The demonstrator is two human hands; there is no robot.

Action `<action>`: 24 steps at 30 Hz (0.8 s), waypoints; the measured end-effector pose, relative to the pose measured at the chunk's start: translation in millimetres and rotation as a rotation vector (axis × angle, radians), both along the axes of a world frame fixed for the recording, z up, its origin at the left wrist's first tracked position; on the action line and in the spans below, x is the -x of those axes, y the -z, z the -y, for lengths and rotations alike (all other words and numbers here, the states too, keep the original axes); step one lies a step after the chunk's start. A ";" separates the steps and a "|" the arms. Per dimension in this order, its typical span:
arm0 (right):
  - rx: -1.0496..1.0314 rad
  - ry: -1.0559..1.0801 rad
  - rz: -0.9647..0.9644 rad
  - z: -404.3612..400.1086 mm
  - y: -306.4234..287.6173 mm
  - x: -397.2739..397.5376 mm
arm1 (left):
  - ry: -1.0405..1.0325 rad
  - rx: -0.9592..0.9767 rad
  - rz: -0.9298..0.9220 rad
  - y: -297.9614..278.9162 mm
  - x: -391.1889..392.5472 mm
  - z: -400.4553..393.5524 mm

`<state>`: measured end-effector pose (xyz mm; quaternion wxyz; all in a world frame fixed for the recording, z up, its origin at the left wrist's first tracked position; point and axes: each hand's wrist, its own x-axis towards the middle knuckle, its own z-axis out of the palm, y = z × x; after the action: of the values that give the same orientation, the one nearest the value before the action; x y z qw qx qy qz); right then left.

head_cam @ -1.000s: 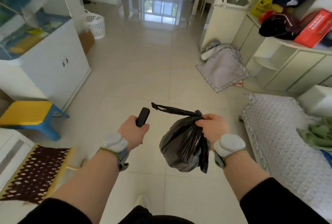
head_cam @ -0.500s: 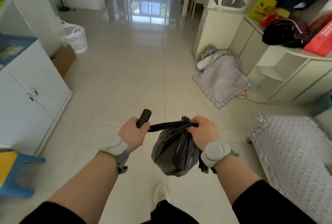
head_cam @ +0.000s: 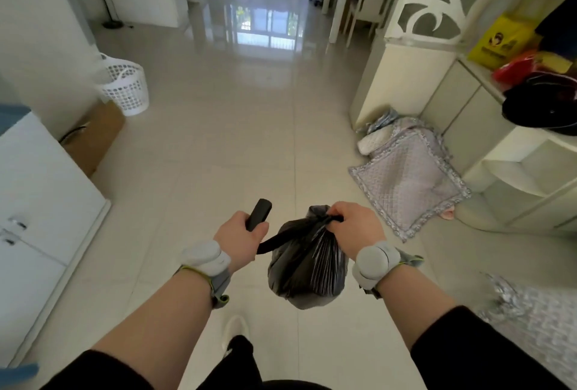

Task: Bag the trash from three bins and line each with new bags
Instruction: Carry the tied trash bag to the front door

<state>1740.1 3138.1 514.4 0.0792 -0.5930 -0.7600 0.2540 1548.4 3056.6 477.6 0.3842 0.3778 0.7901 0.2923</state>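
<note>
The trash bag [head_cam: 307, 267] hangs above the floor [head_cam: 249, 146] between both hands. The right hand [head_cam: 352, 228] is clenched on its knotted neck; the left hand [head_cam: 242, 238] grips a black roll [head_cam: 258, 214] and pinches the bag's loose tail. Thin, slippery film, softly bulging, probably light — best held at the knot, not the body. Farther off, a white basket [head_cam: 126, 89] and a yellow bag [head_cam: 499, 42] — its print unreadable.

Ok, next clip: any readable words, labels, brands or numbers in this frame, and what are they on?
No text can be read in this frame.
yellow plastic bag on the cabinet at right: dark printed graphic and a line of print, too blurred to read.
black trash bag, black roll in the left hand, wrist bands: no print visible.
</note>
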 end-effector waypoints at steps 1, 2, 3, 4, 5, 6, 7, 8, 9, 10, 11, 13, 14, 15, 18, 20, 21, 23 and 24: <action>-0.002 0.013 -0.004 -22.4 2.7 10.7 | 0.010 0.000 0.009 2.9 15.4 -23.8; -0.010 0.024 0.000 -45.2 3.0 23.2 | 0.029 -0.001 0.001 3.3 32.0 -49.6; -0.003 0.030 0.007 -60.4 -0.3 35.0 | 0.046 0.010 -0.001 0.5 46.2 -69.5; 0.003 0.048 0.008 -80.7 -3.0 48.5 | 0.057 0.021 -0.006 -1.0 63.4 -95.3; 0.001 0.070 -0.002 -111.2 -6.3 64.7 | 0.066 0.018 -0.015 -5.0 84.3 -129.9; 0.001 0.081 0.000 -134.5 -7.1 76.6 | 0.082 0.020 -0.032 -6.5 100.5 -154.6; 0.000 0.078 0.002 -137.2 -11.5 79.2 | 0.085 0.023 -0.036 -10.3 104.5 -159.4; -0.007 0.085 -0.010 -152.5 -14.0 87.7 | 0.087 0.025 -0.031 -14.1 114.8 -176.3; -0.007 0.105 -0.032 -173.7 -14.4 98.3 | 0.089 0.029 -0.015 -15.8 126.6 -198.2; -0.013 0.119 -0.045 -191.0 -15.2 106.5 | 0.087 0.030 -0.006 -17.7 135.7 -215.1; -0.010 0.135 -0.053 -211.2 -14.6 116.0 | 0.080 0.035 0.010 -16.0 146.4 -236.4; -0.010 0.153 -0.067 -254.9 -14.8 136.5 | 0.076 0.045 0.042 -15.8 165.2 -282.0; -0.009 0.160 -0.083 -274.4 -15.1 145.0 | 0.075 0.047 0.059 -15.2 173.1 -301.2; -0.008 0.160 -0.103 -308.7 -8.7 156.7 | 0.074 0.041 0.062 -8.1 185.2 -333.5; -0.007 0.142 -0.106 -360.3 -2.6 178.9 | 0.084 0.036 0.036 -8.6 203.0 -383.6; 0.004 0.136 -0.140 -422.3 3.6 197.7 | 0.068 0.031 0.022 -4.8 221.0 -442.6; 0.021 0.138 -0.136 -446.3 5.3 204.7 | 0.065 0.042 0.003 -5.0 228.5 -465.4; 0.036 0.136 -0.137 -492.2 1.7 220.2 | 0.093 0.043 -0.042 -13.7 242.0 -511.9; 0.042 0.134 -0.135 -516.1 0.3 227.7 | 0.099 0.036 -0.056 -16.9 249.0 -535.0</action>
<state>1512.3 3654.2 514.1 0.1345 -0.6254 -0.7061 0.3037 1299.4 3591.6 494.6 0.3826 0.4175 0.7859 0.2482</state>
